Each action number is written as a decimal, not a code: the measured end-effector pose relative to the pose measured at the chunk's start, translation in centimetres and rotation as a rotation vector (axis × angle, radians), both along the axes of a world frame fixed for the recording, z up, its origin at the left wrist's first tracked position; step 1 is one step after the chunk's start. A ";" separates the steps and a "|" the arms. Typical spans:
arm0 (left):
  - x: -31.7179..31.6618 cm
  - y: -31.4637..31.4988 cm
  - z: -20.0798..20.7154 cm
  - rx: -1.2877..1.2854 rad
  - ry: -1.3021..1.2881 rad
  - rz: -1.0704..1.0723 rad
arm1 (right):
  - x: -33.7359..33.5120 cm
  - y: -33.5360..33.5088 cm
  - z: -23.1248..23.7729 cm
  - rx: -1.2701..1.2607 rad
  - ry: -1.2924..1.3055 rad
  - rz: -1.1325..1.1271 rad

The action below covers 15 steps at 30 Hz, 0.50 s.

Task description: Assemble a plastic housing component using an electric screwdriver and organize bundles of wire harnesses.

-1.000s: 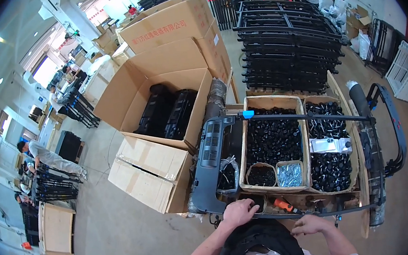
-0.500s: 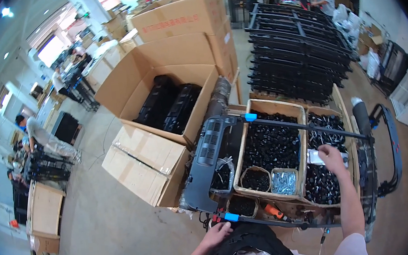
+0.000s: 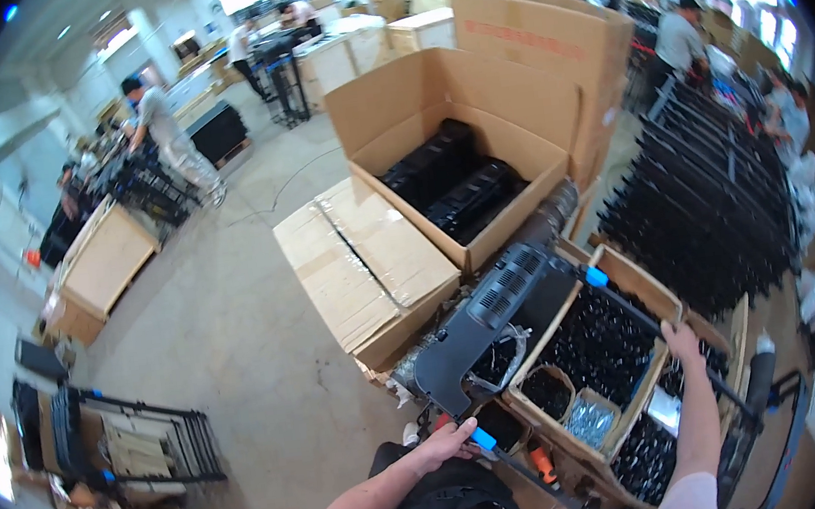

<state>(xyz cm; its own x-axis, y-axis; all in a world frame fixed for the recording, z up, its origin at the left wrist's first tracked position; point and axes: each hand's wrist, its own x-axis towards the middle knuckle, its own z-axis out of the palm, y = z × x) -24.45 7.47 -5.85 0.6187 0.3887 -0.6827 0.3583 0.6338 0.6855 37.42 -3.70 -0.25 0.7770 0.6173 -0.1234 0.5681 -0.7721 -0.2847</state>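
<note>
A black frame lies across the parts boxes. Its vented black plastic housing (image 3: 494, 310) is at the left end, and two long bars with blue clips run to the right. My left hand (image 3: 446, 443) is closed on the frame's near corner, beside the blue clip (image 3: 484, 438) of the near bar. Farther right, my right hand (image 3: 682, 340) is closed around the far bar (image 3: 726, 389), above the boxes. A whitish flat piece (image 3: 663, 408) lies on black parts beside my right forearm, out of that hand.
Under the frame sit a box of small black parts (image 3: 594, 349), a small box of silver screws (image 3: 590, 422) and an orange-handled tool (image 3: 543, 462). An open carton (image 3: 559, 172) holds black housings; a closed carton (image 3: 368, 259) adjoins it. Black frames (image 3: 703, 201) are stacked at right; people work beyond.
My view has swung left. My right hand has left the whitish piece among the black parts and taken hold of the far bar. My left hand stays at the near corner.
</note>
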 end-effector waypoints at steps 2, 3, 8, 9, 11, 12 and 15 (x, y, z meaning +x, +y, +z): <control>-0.3 0.1 0.0 0.012 0.001 -0.024 | -0.6 1.9 -0.7 -0.175 0.097 0.027; -0.4 0.0 0.1 0.022 -0.019 0.027 | -1.4 2.4 -0.6 -0.195 0.115 0.037; 0.3 -0.5 0.3 0.092 0.005 0.050 | -3.5 3.6 0.4 -0.240 0.122 -0.006; -0.1 -0.7 -0.5 0.122 0.045 0.025 | -6.6 5.2 2.5 -0.245 0.111 -0.053; 1.1 -1.1 -2.4 -0.020 -0.144 0.090 | -5.0 3.9 3.2 -0.194 0.052 -0.042; 1.3 -1.4 -2.9 -0.127 -0.224 0.167 | -4.3 3.6 3.8 -0.148 0.039 -0.029; 1.6 -2.6 -4.2 -0.411 -0.337 0.326 | -6.0 3.3 8.5 -0.117 -0.023 0.011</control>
<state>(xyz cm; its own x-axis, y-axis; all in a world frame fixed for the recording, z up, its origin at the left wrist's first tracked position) -22.88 4.90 -10.04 0.7198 0.3411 -0.6045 -0.0920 0.9101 0.4039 31.45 -0.41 8.22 0.7738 0.6082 -0.1771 0.5820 -0.7929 -0.1803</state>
